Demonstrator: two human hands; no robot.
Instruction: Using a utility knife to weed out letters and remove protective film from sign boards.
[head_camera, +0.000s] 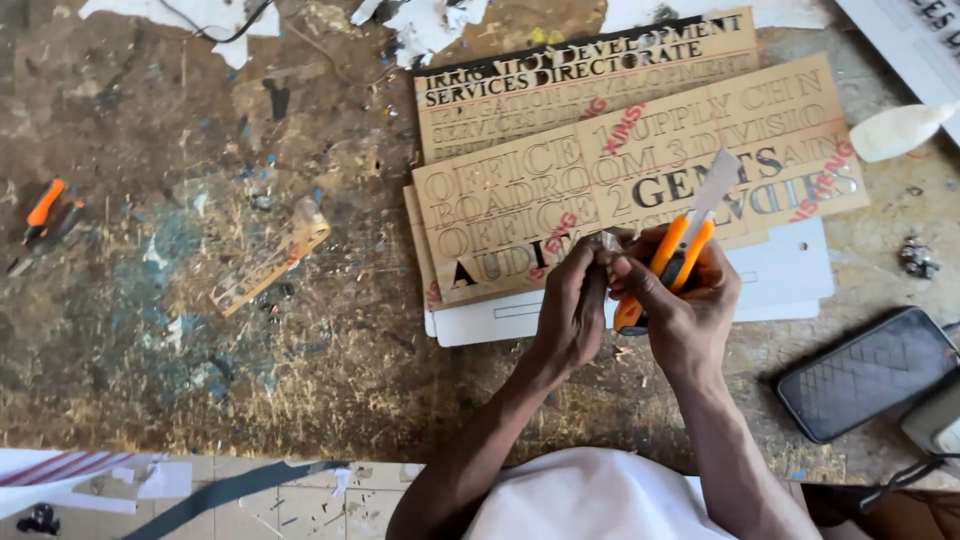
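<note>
- A small pale scrap (608, 241) is pinched between the fingertips of both hands, above the near edge of the stacked sign panels; it is too small to tell what it is.
- The left hand (573, 305) is curled narrow, thumb and fingers closed on that scrap.
- The right hand (678, 300) is wrapped around an orange utility knife (672, 262), while its thumb and forefinger reach across to the scrap.
- The knife's blade (714, 186) is pushed out and points up and away from the person, over the panels.
- The two hands touch each other at the fingertips.
- Just beyond the hands lie brown cardboard-coloured sign panels (640, 165) with cut-out lettering, some letters filled black, overlapping one another at a slight tilt.
- Beneath them a white sheet (785, 280) sticks out at the near side.
- All of this rests on a worn, paint-flecked bench (200, 350).
- To the right of the right forearm, a dark phone (868, 372) lies face up on the bench, well apart from the hands.
- A white glue bottle (898, 130) lies at the far right, just beside the panels.
- To the left, a narrow strip (272, 262) of the same brown material lies aslant.
- At the far left edge lies a second orange-handled cutter (44, 212).
</note>
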